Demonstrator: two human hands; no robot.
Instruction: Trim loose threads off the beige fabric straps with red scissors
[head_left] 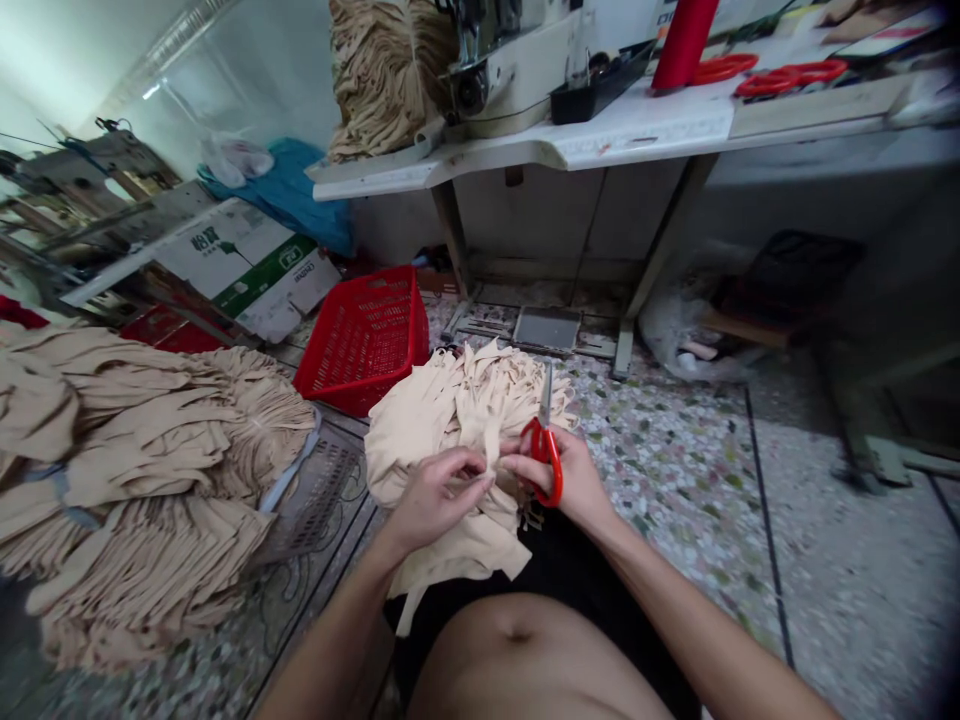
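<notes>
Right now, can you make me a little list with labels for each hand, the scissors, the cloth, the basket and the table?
Left hand: fingertips at the pale cloth; exact grip hard to see
Right hand: holding the scissors
Scissors: red handles, blades pointing away from the person
Cloth: bunched in front of the person; another big pile to the left
Basket: red, on the floor
Table: white top, with a sewing machine and red spool
</notes>
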